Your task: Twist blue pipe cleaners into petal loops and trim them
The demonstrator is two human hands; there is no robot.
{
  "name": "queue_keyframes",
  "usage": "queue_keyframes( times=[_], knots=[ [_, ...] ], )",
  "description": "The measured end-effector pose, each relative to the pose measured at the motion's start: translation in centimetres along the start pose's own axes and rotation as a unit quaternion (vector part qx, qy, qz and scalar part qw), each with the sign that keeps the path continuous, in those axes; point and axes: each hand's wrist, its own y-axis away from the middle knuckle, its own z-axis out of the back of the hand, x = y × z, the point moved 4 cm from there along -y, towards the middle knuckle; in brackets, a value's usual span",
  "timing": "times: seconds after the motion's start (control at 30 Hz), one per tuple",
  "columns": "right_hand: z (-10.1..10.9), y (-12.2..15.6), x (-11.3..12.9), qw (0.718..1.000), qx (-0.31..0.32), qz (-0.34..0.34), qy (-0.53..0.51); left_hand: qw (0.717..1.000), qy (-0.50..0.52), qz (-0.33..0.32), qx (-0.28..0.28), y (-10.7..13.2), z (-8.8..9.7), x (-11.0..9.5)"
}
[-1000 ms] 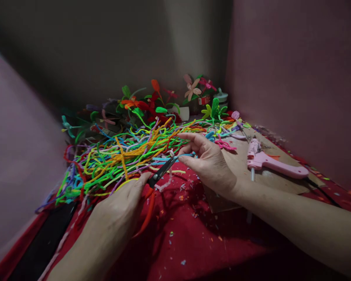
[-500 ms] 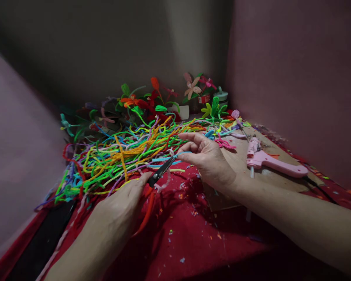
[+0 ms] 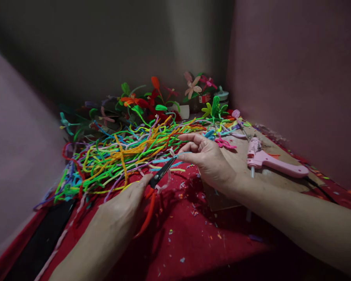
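Observation:
My left hand (image 3: pixel 125 203) grips scissors (image 3: pixel 160 173) with red-orange handles; their dark blades point up and right toward my right hand. My right hand (image 3: pixel 206 158) pinches a light blue pipe cleaner (image 3: pixel 166 160) between thumb and fingers, right at the blade tips. Behind both hands lies a big tangle of coloured pipe cleaners (image 3: pixel 123 154) in green, orange, yellow, purple and blue, spread over a red cloth (image 3: pixel 193 238).
A pink glue gun (image 3: pixel 269 160) rests on a cardboard sheet (image 3: pixel 240 156) at the right, its cord trailing right. Finished pipe-cleaner flowers (image 3: pixel 193 88) stand at the back by the wall. Small cut scraps dot the cloth. A dark flat object (image 3: pixel 43 242) lies at lower left.
Almost nothing has moved; my right hand and the scissors' tips have shifted very slightly, and the camera has dipped a little.

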Motion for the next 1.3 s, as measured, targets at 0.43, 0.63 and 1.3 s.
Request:
queue_keyframes(
  times=[0.43,0.63,1.3],
  knots=[
    [0.0,0.0,-0.6,0.998,-0.018,-0.040,-0.043,0.998,0.026,0.051,0.022,0.2,-2.0,-0.5],
    [-0.1,0.0,-0.4,0.998,-0.009,-0.040,-0.038,0.995,0.038,0.077,0.050,0.3,-2.0,-0.5],
    [2.2,-1.8,0.3,0.985,-0.105,-0.056,-0.123,0.975,0.066,0.156,0.142,1.1,-1.0,4.6]
  ],
)
